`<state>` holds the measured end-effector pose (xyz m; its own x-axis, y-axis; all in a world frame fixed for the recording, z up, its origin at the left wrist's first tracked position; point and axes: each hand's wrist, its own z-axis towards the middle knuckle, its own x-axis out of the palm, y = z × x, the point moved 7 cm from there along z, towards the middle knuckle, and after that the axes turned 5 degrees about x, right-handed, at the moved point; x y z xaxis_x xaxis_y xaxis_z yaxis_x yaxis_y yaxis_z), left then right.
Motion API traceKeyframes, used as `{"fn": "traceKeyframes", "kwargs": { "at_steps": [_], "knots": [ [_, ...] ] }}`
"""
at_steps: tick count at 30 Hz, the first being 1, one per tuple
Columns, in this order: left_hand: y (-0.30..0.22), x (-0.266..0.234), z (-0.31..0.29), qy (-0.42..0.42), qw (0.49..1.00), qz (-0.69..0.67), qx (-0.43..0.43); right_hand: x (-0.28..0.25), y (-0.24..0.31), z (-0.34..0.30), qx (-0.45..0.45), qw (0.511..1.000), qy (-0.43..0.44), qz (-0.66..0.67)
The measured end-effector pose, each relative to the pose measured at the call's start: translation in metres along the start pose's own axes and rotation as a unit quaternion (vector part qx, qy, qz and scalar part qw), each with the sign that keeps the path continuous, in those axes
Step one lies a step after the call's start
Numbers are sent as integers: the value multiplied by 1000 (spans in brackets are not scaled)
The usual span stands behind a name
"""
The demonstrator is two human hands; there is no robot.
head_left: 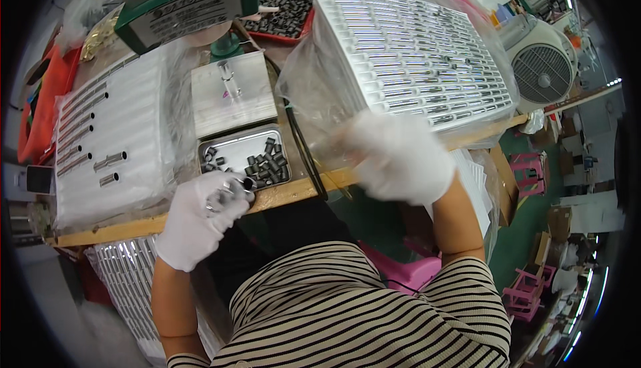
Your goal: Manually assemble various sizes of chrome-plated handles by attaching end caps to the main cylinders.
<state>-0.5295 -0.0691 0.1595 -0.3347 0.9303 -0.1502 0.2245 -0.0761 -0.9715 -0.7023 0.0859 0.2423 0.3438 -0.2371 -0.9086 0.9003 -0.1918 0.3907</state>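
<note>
A left hand in a white fabric glove (193, 224) has its fingers curled around several short, shiny silver metal tubes (227, 198), above the table's pale wooden edge (287, 196). To its right, a right hand in a white glove (400, 157) is blurred; whether its fingers grip anything cannot be told. Just beyond the left fingers sits a shallow silver metal tray (230, 156) of small, dark grey cylinders (268, 163). Left of those fingers, a padded white sheet (137, 117) carries loose silver tubes (109, 161). Behind the tray is a square silver metal block (200, 97). Beyond the right fingers, a white rectangular rack (336, 31) holds rows of glossy tubes (427, 54). Farthest off, to their right, stands a white round-grilled fan (542, 74).
</note>
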Motion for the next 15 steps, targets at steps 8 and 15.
{"fn": "traceKeyframes", "kwargs": {
  "at_steps": [8,15],
  "knots": [
    [-12,6,21,-56,994,-97,22,-133,-256,-84,312,888,-188,-279],
    [-22,23,27,-32,995,-92,7,-146,-232,-87,226,918,-204,-255]
  ]
}}
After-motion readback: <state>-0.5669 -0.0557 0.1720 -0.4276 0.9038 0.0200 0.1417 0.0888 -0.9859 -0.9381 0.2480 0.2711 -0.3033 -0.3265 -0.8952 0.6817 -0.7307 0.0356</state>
